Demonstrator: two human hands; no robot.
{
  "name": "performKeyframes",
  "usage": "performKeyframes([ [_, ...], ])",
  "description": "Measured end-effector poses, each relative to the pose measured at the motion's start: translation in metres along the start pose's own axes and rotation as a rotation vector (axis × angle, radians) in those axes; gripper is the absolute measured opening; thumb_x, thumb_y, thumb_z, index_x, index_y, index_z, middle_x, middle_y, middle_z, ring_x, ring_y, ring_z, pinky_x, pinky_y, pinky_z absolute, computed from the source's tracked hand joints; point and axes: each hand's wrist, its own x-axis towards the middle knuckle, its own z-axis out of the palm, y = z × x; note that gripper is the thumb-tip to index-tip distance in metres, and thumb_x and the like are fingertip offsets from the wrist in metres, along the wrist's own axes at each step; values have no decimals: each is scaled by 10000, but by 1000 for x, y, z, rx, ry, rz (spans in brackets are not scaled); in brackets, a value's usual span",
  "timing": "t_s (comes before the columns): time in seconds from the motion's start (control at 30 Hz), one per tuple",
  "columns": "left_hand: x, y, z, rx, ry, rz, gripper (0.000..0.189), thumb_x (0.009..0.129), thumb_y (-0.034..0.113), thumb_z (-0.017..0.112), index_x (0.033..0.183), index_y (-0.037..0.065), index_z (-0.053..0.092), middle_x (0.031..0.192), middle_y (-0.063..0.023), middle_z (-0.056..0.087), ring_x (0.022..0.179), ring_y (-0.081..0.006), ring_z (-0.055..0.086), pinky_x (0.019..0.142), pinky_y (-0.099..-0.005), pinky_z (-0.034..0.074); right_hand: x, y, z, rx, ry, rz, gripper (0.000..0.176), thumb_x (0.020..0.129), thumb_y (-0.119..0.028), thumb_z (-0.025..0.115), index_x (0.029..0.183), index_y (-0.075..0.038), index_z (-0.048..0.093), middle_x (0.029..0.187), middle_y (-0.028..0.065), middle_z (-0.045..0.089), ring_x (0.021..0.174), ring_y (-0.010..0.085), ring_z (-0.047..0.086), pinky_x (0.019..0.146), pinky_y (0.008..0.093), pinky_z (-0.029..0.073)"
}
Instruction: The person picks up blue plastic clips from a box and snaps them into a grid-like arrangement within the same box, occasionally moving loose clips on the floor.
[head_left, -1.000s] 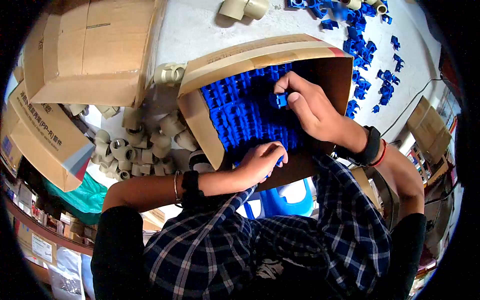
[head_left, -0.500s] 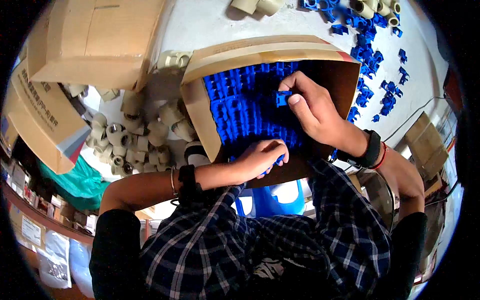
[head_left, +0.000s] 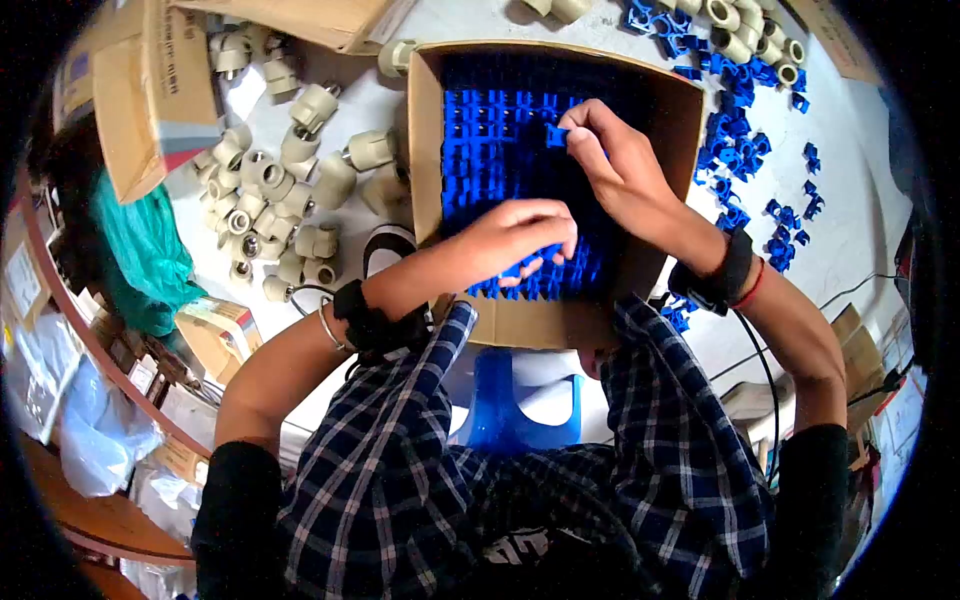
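A cardboard box (head_left: 425,150) stands open between the knees, with rows of blue plastic clips (head_left: 470,130) lining its inside. My right hand (head_left: 620,165) is over the box's right half, pinching one blue clip (head_left: 556,136) between thumb and forefinger. Over the lower left part of the box is my left hand (head_left: 520,240), its fingers curled downward. Blue shows beneath those fingers, but whether it is a held clip or the clips in the box I cannot make out.
Beige pipe fittings (head_left: 270,190) lie in a pile left of the box. Loose blue clips (head_left: 735,150) are scattered to its right. Cardboard flaps (head_left: 160,90) and a green bag (head_left: 145,250) are at the left. A blue stool (head_left: 495,400) shows below the box.
The view has shifted, and the box appears higher and straighter. My left hand has moved from the box's near edge to above the clips inside. My right hand still holds a clip.
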Motion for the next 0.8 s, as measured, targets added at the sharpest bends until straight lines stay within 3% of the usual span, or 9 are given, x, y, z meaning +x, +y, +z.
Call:
performKeyframes([
  [0.2, -26, -14, 8, 34, 164, 201, 197, 935, 271, 481, 869, 89, 519, 809, -14, 514, 551, -40, 438, 394, -172, 321, 13, 2, 27, -316, 90, -249, 360, 884, -333, 546, 790, 11, 593, 839, 208, 613, 773, 377, 576, 698, 449, 453],
  [0.23, -31, -17, 11, 87, 205, 232, 213, 935, 284, 479, 864, 90, 530, 802, -8, 516, 551, -35, 439, 399, -169, 323, 13, -1, 30, -450, 75, -282, 371, 877, -356, 550, 792, 1, 604, 844, 194, 618, 820, 374, 560, 757, 445, 440],
  [0.37, -51, -31, 15, 197, 264, 302, 237, 928, 306, 484, 834, 97, 545, 774, 10, 519, 549, -26, 439, 407, -168, 326, 22, -2, 38, -671, 116, -371, 327, 878, -350, 568, 852, -28, 614, 875, 151, 599, 845, 331, 527, 781, 421, 412],
  [0.43, -59, -36, 13, 224, 288, 309, 241, 925, 311, 488, 824, 101, 549, 764, 17, 518, 545, -23, 437, 408, -168, 325, 21, -10, 37, -670, 141, -404, 421, 867, -418, 540, 799, -17, 645, 829, 181, 631, 837, 369, 577, 812, 438, 446],
  [0.5, -66, -39, 14, 277, 344, 307, 227, 920, 306, 496, 815, 112, 553, 756, 28, 516, 535, -21, 433, 403, -169, 318, 22, -23, 31, -707, -3, -291, 461, 852, -451, 546, 783, -9, 660, 801, 201, 644, 799, 380, 613, 775, 449, 477],
  [0.53, -67, -40, 11, 276, 336, 316, 215, 919, 300, 499, 814, 121, 554, 751, 33, 512, 532, -19, 430, 400, -169, 311, 23, -32, 32, -609, -4, -141, 489, 843, -474, 544, 795, -5, 674, 781, 219, 645, 759, 392, 630, 739, 460, 498],
  [0.67, -71, -37, 6, 186, 396, 358, 208, 918, 290, 493, 810, 123, 554, 740, 27, 505, 530, -22, 429, 389, -171, 312, 30, -49, 41, -652, 60, -178, 527, 855, -490, 507, 816, 7, 676, 791, 234, 643, 788, 395, 632, 749, 452, 499],
  [0.73, -72, -37, 5, 85, 372, 382, 209, 917, 291, 492, 807, 124, 554, 740, 23, 506, 528, -26, 428, 383, -176, 312, 42, -40, 48, -723, -2, -42, 518, 862, -495, 532, 855, 5, 667, 798, 217, 643, 751, 351, 632, 694, 409, 484],
  [0.8, -71, -40, 4, 109, 390, 392, 211, 916, 292, 491, 807, 123, 553, 740, 22, 507, 526, -28, 428, 382, -178, 312, 54, -21, 58, -702, 45, -26, 538, 858, -513, 525, 852, 5, 670, 793, 221, 643, 761, 364, 630, 700, 415, 484],
])
